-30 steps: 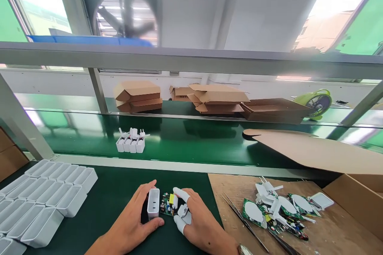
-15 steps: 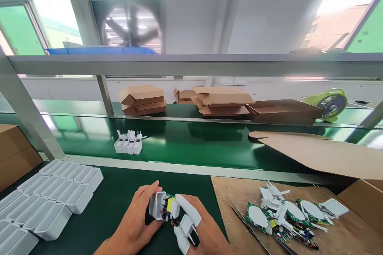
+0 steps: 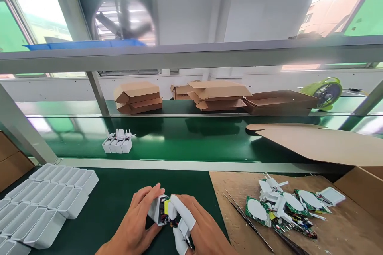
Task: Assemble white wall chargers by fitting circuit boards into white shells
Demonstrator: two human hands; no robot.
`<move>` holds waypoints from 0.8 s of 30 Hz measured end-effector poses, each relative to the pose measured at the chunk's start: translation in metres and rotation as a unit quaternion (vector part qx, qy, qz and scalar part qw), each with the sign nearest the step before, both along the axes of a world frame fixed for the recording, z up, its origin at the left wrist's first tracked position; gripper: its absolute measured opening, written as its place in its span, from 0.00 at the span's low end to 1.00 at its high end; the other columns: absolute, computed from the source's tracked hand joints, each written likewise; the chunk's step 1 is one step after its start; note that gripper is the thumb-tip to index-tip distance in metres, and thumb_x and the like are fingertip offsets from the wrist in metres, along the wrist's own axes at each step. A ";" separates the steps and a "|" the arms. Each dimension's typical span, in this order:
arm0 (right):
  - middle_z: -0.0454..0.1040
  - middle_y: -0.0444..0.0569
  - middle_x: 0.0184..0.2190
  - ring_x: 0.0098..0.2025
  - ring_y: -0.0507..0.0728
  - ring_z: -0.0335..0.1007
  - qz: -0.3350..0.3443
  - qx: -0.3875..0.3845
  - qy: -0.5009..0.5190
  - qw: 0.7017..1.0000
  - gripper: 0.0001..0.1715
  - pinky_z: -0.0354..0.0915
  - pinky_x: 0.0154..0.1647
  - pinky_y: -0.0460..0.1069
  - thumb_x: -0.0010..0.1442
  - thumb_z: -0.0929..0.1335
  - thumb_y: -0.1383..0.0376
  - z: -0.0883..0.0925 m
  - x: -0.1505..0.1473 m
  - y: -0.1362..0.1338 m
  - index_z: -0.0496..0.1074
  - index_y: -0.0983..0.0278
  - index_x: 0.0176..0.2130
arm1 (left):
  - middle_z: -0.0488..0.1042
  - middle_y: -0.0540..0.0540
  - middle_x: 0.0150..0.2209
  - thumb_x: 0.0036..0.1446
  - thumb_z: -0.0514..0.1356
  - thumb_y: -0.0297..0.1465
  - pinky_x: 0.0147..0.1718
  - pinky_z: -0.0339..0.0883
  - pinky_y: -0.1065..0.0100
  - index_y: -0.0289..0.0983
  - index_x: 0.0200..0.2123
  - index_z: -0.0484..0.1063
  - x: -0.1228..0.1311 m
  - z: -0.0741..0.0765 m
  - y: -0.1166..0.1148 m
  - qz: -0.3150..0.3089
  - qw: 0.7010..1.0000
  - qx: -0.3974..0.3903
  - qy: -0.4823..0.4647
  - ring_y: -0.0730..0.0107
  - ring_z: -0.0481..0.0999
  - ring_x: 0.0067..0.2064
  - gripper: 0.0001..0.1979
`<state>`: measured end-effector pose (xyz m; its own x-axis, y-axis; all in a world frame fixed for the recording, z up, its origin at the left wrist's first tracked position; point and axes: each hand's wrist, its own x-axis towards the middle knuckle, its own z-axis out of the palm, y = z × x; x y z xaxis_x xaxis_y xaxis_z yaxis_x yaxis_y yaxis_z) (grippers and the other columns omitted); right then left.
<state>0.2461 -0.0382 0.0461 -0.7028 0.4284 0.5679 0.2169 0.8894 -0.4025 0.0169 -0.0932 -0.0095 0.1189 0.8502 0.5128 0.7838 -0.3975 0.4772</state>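
The white box-shaped plastic housing [image 3: 155, 210] looks smooth, as do the pale open-topped plastic cases [image 3: 44, 229]. I see a matt dark-green tabletop [image 3: 116, 187], a glossy green belt [image 3: 185, 147], dull brown cardboard cartons [image 3: 220, 91] and slim dark metal tweezers [image 3: 249, 221].

The scene was bright, and daylight entered through the left window [image 3: 42, 12] at 10 o'clock and the right window [image 3: 338, 8] at 2 o'clock, both washed to nearly pure white in parts. A milky haze spread over the wall [image 3: 194, 8] at 12 o'clock, and the fan [image 3: 122, 24] at 11 o'clock appeared smeared. The glossy green belt [image 3: 179, 143] gave pale glare at 9 and 3 o'clock; a dark shadow lay below the cardboard sheet [image 3: 317, 141], towards 4 o'clock. The desk [image 3: 119, 187] was darker but readable. At 6 and 7 o'clock, both hands [image 3: 137, 223] were fairly sharp. Wide-angle stretching affected the white trays [image 3: 44, 207] at 8 o'clock.
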 end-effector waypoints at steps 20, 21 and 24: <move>0.71 0.57 0.58 0.57 0.65 0.69 0.003 -0.063 -0.043 0.997 0.46 0.75 0.51 0.58 0.56 0.62 0.79 0.017 0.006 -0.002 0.54 0.58 0.70 | 0.70 0.40 0.66 0.66 0.62 0.24 0.64 0.69 0.46 0.47 0.72 0.51 0.000 0.004 -0.003 -0.020 1.000 -0.024 -0.001 0.51 0.67 0.65 0.37; 0.71 0.57 0.58 0.57 0.65 0.69 0.001 -0.064 -0.042 0.997 0.46 0.75 0.51 0.58 0.56 0.62 0.79 0.016 0.006 -0.002 0.53 0.59 0.70 | 0.70 0.40 0.66 0.66 0.62 0.24 0.64 0.69 0.46 0.48 0.72 0.52 0.000 0.005 -0.003 -0.020 0.999 -0.027 -0.003 0.51 0.67 0.65 0.37; 0.71 0.57 0.57 0.57 0.65 0.69 -0.004 -0.061 -0.035 0.998 0.48 0.74 0.52 0.58 0.56 0.63 0.79 0.014 0.006 -0.001 0.52 0.60 0.71 | 0.68 0.39 0.68 0.66 0.62 0.23 0.64 0.68 0.44 0.47 0.71 0.52 0.001 0.005 -0.003 -0.018 0.999 -0.034 -0.001 0.50 0.67 0.66 0.36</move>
<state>0.2518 -0.0394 0.0599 -0.7346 0.4977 0.4610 0.2553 0.8324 -0.4918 0.0174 -0.0959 -0.0042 0.1494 0.8782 0.4545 0.7678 -0.3926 0.5063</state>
